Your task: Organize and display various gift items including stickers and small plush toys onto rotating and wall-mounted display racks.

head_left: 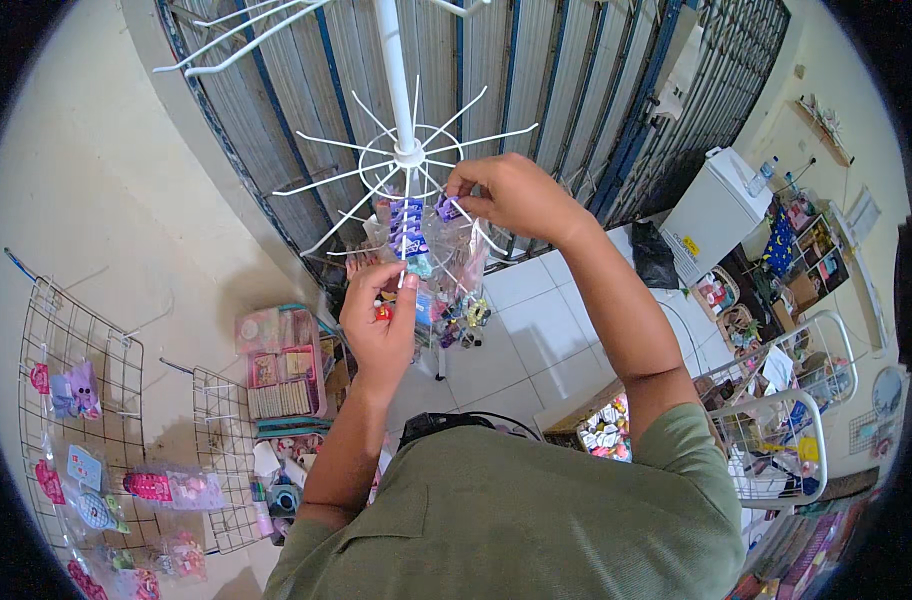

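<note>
A white rotating display rack (394, 70) with hooks fanning out from a ring stands in front of me. My left hand (378, 315) is closed, thumb and fingertips pinching the tip of one hook that points towards me. Along that hook hangs a row of small purple-topped packets (407, 225). On the right of it my right hand (521, 197) is closed in a pinch, at a small purple packet (447, 208) beside the neighbouring hook. Part of this packet is hidden by the fingers. Clear bags and small colourful goods (463, 315) hang lower on the rack.
Behind the rack runs a folding metal shutter (566, 90). Left are wire grid panels (81, 330) with bagged goods and a pink box (286, 365). Right stand a white fridge-like cabinet (718, 215), a black bag (654, 255) and white wire baskets (776, 420).
</note>
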The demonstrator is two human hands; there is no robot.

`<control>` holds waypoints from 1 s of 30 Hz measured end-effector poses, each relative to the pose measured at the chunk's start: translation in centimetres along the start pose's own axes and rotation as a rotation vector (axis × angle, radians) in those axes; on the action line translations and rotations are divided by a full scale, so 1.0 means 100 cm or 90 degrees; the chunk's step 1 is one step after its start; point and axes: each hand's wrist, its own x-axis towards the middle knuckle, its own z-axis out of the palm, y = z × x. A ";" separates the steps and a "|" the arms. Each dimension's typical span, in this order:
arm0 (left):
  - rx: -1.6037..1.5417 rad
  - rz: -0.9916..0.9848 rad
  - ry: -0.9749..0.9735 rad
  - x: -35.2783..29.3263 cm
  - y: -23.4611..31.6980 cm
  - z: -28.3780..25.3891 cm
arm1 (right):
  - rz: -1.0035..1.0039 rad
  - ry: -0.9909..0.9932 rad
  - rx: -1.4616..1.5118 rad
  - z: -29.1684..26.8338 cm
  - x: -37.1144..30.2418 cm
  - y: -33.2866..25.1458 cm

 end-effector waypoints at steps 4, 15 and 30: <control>0.005 0.009 -0.010 -0.001 -0.004 -0.001 | 0.024 -0.005 0.053 -0.006 -0.006 0.000; 0.043 0.032 -0.016 0.001 -0.003 -0.004 | 0.110 -0.122 0.098 -0.022 -0.020 -0.009; -0.028 0.010 -0.011 -0.003 -0.008 -0.004 | 0.087 -0.013 0.086 -0.006 -0.012 -0.007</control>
